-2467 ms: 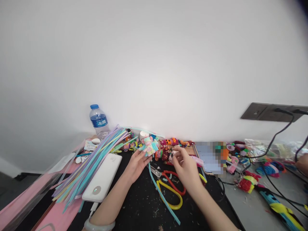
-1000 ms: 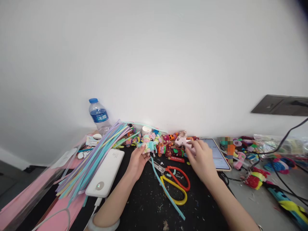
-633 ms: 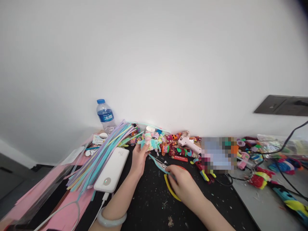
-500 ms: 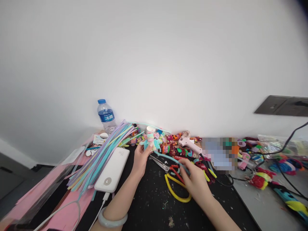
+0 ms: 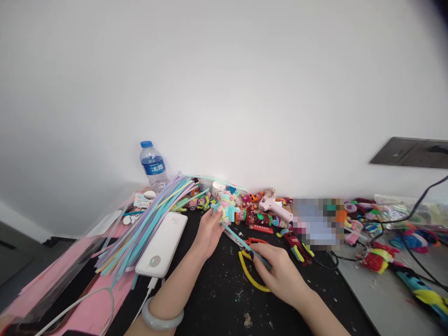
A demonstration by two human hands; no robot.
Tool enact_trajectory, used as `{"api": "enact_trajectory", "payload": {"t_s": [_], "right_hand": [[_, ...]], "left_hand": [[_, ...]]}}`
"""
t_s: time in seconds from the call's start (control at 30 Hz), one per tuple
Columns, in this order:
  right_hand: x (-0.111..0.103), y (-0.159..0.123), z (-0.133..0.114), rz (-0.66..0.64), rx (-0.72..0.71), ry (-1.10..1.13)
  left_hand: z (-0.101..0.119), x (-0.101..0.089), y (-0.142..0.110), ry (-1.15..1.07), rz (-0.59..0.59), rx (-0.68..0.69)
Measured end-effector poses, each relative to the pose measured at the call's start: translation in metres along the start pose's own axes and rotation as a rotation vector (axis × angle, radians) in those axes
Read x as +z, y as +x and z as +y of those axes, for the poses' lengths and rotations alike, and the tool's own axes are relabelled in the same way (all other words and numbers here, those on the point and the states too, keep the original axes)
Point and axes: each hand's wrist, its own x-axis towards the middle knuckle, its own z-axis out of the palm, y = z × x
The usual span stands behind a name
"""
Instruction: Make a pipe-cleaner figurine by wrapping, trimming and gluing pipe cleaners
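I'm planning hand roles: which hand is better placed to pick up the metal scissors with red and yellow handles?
Probably the right hand: it is closest to the scissors, though it pinches a light-blue fuzzy strip. The left hand grips a pastel fuzzy doll.

And there the right hand (image 5: 280,273) covered much of the scissors (image 5: 247,272)! The left hand (image 5: 207,234) hid part of the pastel figure (image 5: 227,203), coarse blocks blurred a patch (image 5: 317,224) by the glue gun (image 5: 276,208), and the right edge chopped the wall socket (image 5: 408,152).
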Motion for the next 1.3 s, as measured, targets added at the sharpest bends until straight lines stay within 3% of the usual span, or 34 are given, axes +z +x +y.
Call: {"api": "enact_trajectory", "payload": {"t_s": [0.3,0.57,0.67,0.8,0.9,1.0,1.17,1.3], "right_hand": [[0.006,0.000,-0.002,-0.041,0.078,0.183],[0.010,-0.003,-0.025,-0.128,-0.075,0.201],[0.010,-0.001,-0.020,-0.083,-0.093,0.156],[0.001,0.005,-0.003,-0.026,-0.006,0.057],[-0.011,0.013,0.009,-0.063,0.011,-0.134],[-0.019,0.025,0.017,-0.015,0.018,-0.358],[-0.030,0.050,0.014,0.241,0.003,-0.514],[-0.028,0.078,-0.014,0.397,-0.065,-0.311]], "left_hand": [[-0.002,0.005,-0.005,0.012,-0.138,-0.081],[-0.003,0.016,-0.016,0.079,-0.232,-0.188],[-0.003,0.017,-0.013,0.105,-0.164,-0.112],[-0.004,0.009,-0.004,0.122,0.036,0.029],[-0.004,-0.001,0.004,0.126,0.196,0.129],[-0.004,-0.008,0.008,0.141,0.297,0.162],[-0.009,-0.008,0.009,0.171,0.301,0.145],[-0.011,-0.006,0.007,0.194,0.237,0.093]]}}
